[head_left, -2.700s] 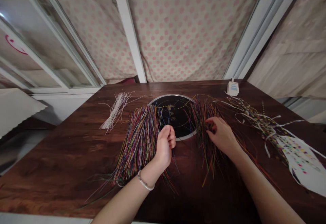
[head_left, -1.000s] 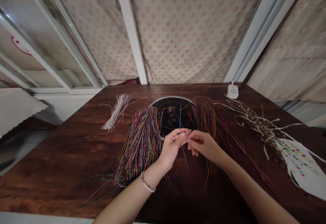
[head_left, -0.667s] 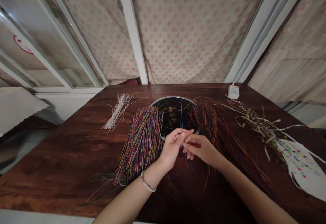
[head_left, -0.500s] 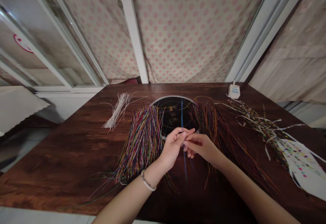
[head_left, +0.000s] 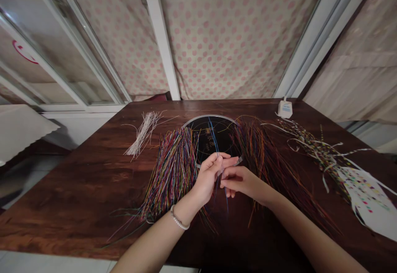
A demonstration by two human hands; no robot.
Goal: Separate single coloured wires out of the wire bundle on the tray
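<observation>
Blue strand's (head_left: 214,135) middle hidden by the left hand (head_left: 206,178); black hob's (head_left: 225,140) lettering too small to read.

Tabletop (head_left: 77,219)'s glossy dark wood, the thin strands (head_left: 173,173) look like shiny plastic, 12 o'clock has a slick black glass disc (head_left: 225,138) with a metal rim, matt paper (head_left: 370,202) at 4.

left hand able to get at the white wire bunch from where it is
Probably yes. Only the low multicoloured wire bundle lies between the left hand and the white wire bunch, and the hand could likely pass over it.
</observation>
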